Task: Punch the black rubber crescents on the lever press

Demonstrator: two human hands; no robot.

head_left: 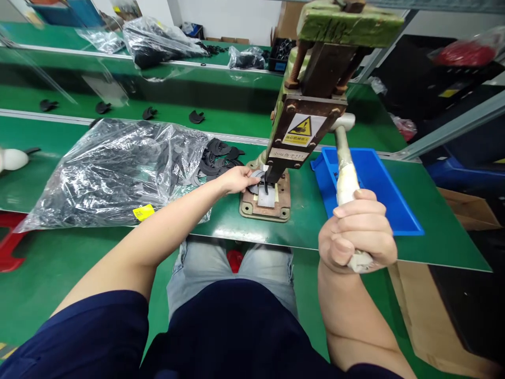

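With fingers pinched, my left hand (238, 180) holds a curved dark plastic part (254, 185) at the base of a green hand press (311, 100). The part's far end lies under the press ram (275, 172), by a small metal plate (266, 198); the exact contact is hidden. My right hand (357, 234) is wrapped round the pale, tape-bound lever handle (347, 176) of the press. Loose curved black parts (216, 158) spill from a large clear plastic bag (130, 163) just left of my left hand.
A blue bin (384, 189) stands right of the press, behind the lever. Several black parts (150, 113) sit spaced out on the green strip beyond the bench rail (236, 138). More bagged parts (158, 39) lie on the far shelf. A white rounded object (13, 159) is at far left.
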